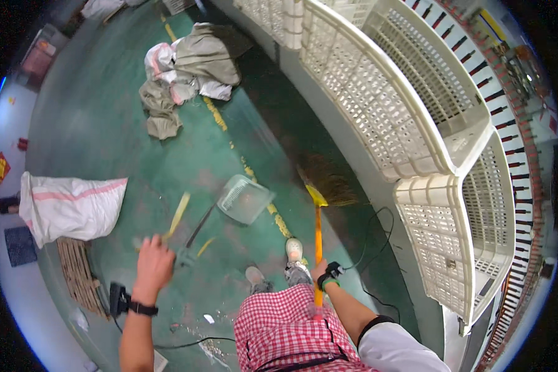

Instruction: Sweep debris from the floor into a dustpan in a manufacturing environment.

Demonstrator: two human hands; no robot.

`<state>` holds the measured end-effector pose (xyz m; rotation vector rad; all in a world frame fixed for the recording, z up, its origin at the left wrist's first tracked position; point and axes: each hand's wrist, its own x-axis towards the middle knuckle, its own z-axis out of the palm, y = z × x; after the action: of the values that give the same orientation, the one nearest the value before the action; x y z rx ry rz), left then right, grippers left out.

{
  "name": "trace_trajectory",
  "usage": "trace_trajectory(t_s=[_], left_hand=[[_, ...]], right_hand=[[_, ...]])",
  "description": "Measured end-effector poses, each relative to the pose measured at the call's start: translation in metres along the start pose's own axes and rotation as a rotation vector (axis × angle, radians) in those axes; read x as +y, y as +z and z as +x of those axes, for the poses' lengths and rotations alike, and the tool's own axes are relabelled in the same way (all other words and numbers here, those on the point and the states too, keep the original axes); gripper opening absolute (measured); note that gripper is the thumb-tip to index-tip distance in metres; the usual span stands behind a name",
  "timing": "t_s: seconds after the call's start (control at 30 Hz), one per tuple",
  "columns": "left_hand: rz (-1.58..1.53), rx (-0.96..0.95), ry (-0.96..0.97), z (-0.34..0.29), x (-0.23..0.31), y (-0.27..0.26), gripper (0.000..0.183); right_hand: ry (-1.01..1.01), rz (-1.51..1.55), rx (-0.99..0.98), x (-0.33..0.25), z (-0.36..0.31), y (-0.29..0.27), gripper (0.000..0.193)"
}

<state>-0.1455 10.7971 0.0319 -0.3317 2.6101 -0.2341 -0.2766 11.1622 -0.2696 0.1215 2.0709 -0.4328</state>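
My right hand (320, 271) is wrapped round the orange handle of a broom (318, 232). The broom's yellow collar and dark bristles point away from me, at the floor by the foot of the crates. My left hand (154, 263) is closed, out to the left, at the grey end of a dustpan's handle, slightly blurred. The pale, translucent dustpan (245, 199) lies ahead of my feet, beside the worn yellow floor line. A narrow yellow strip (179, 212) shows just beyond my left hand.
White perforated plastic crates (378, 105) stand along the right side. A white sack (80, 204) and wooden slats (79, 273) are at left; a heap of sacks (198, 59) lies farther ahead. Black cables (378, 297) trail near both arms. Small debris (209, 318) dots the green floor.
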Motion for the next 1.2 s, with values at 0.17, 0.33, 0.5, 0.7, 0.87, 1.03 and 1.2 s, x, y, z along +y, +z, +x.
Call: trace_trajectory(t_s=[0.17,0.33,0.5,0.7,0.87,1.03,1.2], left_hand=[[-0.397,-0.012,-0.595,-0.162,0.034,0.031,0.021],[-0.793,0.031,-1.391,-0.233,0.087,0.049,0.028],[-1.084,0.408,-1.869,-0.321,0.122,0.127,0.026],[-1.14,0.463,-1.6,-0.345,0.138,0.093,0.032],[-1.385,0.374,-2.012,-0.356,0.145,0.086,0.032],[-1.507,0.349,-2.029,-0.359,0.129,0.089,0.032],[-1.533,0.36,-2.044,-0.365,0.121,0.099,0.032]], right_hand=[[-0.243,-0.124,-0.135,0.003,-0.055,0.023,0.036],[-0.028,0.169,-0.809,-0.056,-0.088,-0.039,0.023],[-0.154,0.087,-0.491,-0.08,-0.124,-0.127,0.048],[-0.431,-0.144,0.121,-0.076,0.015,-0.121,0.019],[-0.09,-0.564,-0.087,-0.138,0.089,0.019,0.021],[0.036,-0.157,-0.152,-0.052,-0.038,0.218,0.06],[-0.366,-0.547,-0.924,-0.151,-0.185,0.211,0.036]])
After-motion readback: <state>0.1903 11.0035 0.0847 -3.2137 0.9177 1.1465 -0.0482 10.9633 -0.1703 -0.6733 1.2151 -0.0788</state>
